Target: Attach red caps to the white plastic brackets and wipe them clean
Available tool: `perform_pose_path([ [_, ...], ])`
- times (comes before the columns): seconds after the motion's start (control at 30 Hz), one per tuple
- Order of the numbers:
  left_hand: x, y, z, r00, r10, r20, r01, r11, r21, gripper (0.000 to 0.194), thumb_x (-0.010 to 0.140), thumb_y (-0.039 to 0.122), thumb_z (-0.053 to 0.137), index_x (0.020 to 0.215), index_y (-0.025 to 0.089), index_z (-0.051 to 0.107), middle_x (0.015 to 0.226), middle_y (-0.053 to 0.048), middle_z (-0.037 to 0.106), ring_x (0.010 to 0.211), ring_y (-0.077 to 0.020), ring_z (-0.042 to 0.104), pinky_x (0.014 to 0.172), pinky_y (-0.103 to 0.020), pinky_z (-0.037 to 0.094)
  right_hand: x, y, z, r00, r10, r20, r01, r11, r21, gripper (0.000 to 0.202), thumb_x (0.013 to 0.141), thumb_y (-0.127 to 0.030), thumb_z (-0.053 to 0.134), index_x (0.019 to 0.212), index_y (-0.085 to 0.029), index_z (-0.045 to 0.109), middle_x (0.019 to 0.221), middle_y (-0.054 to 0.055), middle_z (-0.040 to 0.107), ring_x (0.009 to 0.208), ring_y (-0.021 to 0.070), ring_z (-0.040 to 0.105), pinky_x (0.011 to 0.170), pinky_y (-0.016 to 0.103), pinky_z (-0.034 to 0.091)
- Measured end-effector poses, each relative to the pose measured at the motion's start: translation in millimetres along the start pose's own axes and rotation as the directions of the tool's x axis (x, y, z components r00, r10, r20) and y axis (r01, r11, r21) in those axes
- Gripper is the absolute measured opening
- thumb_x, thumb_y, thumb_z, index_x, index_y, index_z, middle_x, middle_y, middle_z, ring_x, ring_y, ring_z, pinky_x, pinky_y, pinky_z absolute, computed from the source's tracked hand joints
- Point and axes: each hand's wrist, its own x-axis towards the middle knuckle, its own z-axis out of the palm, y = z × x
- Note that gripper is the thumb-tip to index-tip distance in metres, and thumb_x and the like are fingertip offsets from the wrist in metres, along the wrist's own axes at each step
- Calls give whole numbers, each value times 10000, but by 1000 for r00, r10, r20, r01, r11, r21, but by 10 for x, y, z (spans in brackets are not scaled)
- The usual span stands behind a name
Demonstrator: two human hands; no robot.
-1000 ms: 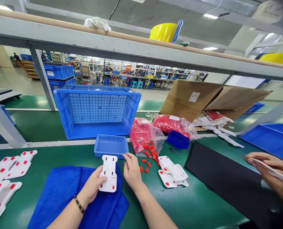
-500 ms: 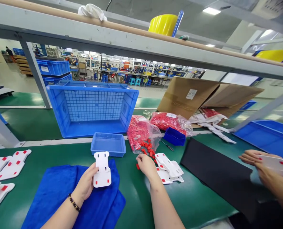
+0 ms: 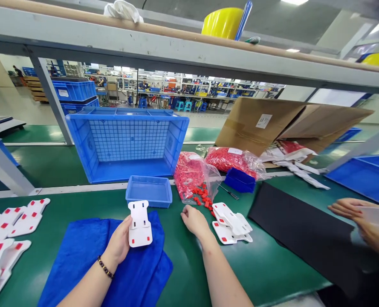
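Note:
My left hand (image 3: 120,241) grips a white plastic plate (image 3: 140,224) by its left edge, above a blue cloth (image 3: 80,247). The plate has slots in its upper half and red inserts at its lower corners. My right hand (image 3: 194,221) is closed in a pinch over the green table, left of a small stack of white plates (image 3: 232,224); what its fingers hold, if anything, is hidden. Loose red pieces (image 3: 202,196) spill from a clear bag (image 3: 189,170) just beyond it.
A shallow blue tray (image 3: 149,192) sits before a large tipped blue crate (image 3: 130,170). White plates with red inserts (image 3: 26,219) lie at left. A dark blue bin (image 3: 239,181), black mat (image 3: 291,221) and cardboard box (image 3: 256,123) are right, where another person's hands (image 3: 352,209) hold a white plate.
The view has shifted slightly, moving the scene a little rightward. A red piece that lay by my right fingertips no longer shows. My left hand still holds the plate.

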Motion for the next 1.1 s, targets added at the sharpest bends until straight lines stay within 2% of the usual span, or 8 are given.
perform_pose_path([
  [0.07, -6, -7, 4, 1000, 13, 26, -13, 1000, 9, 393, 816, 349, 513, 1136, 121, 523, 999, -131, 673, 889, -272, 637, 783, -437, 496, -14, -62, 30, 993, -74, -95, 86, 987, 134, 154, 786, -219, 464, 859, -180, 594, 805, 60, 650, 763, 182, 606, 656, 272, 418],
  [0.17, 0, -27, -6, 999, 36, 27, -36, 999, 4, 388, 807, 350, 532, 1122, 123, 532, 996, -128, 674, 885, -265, 638, 786, -418, 494, -40, -175, 98, 949, -187, -254, 265, 909, 323, 241, 817, -229, 414, 961, -161, 595, 912, 76, 636, 847, 178, 596, 750, 288, 446],
  [0.27, 6, -39, -13, 998, 64, -8, -64, 998, -8, 372, 784, 331, 571, 1102, 140, 548, 989, -102, 679, 874, -241, 643, 807, -383, 487, -72, -280, 181, 908, -276, -316, 393, 824, 409, 275, 832, -214, 373, 977, -162, 600, 893, 69, 623, 828, 176, 597, 763, 308, 462],
  [0.43, -2, -64, -24, 994, 113, 3, -113, 994, 4, 339, 778, 332, 581, 1055, 138, 576, 956, -97, 687, 846, -233, 647, 778, -360, 485, -136, -372, 286, 910, -312, -273, 410, 771, 487, 256, 842, -225, 346, 946, -176, 574, 827, 55, 609, 644, 156, 596, 668, 315, 488],
  [0.63, -16, -116, -52, 990, 136, 29, -136, 991, 1, 331, 767, 347, 589, 1013, 126, 594, 913, -111, 691, 804, -234, 651, 765, -358, 473, -209, -416, 287, 927, -320, -198, 376, 816, 440, 235, 865, -310, 315, 961, -214, 507, 855, 55, 627, 742, 191, 617, 705, 334, 480],
  [0.87, -31, -132, -52, 985, 171, 32, -170, 985, -29, 316, 764, 337, 588, 995, 122, 589, 899, -123, 683, 803, -250, 643, 746, -379, 471, -222, -427, 337, 919, -357, -170, 395, 841, 370, 333, 844, -336, 300, 1024, -191, 540, 977, 87, 636, 880, 210, 613, 774, 348, 478],
  [1.0, -23, -156, -64, 981, 193, -14, -193, 978, -77, 299, 731, 322, 625, 968, 142, 595, 849, -99, 682, 770, -243, 644, 738, -382, 467, -211, -381, 397, 920, -356, -166, 393, 845, 363, 358, 804, -367, 333, 994, -199, 586, 898, 82, 666, 793, 218, 637, 712, 349, 503],
  [1.1, -21, -172, -58, 977, 209, -47, -213, 973, -87, 280, 721, 314, 637, 940, 142, 609, 825, -97, 680, 740, -230, 642, 728, -376, 468, -218, -362, 396, 927, -358, -114, 373, 840, 393, 318, 796, -404, 357, 938, -234, 585, 830, 63, 679, 713, 213, 644, 637, 321, 512],
])
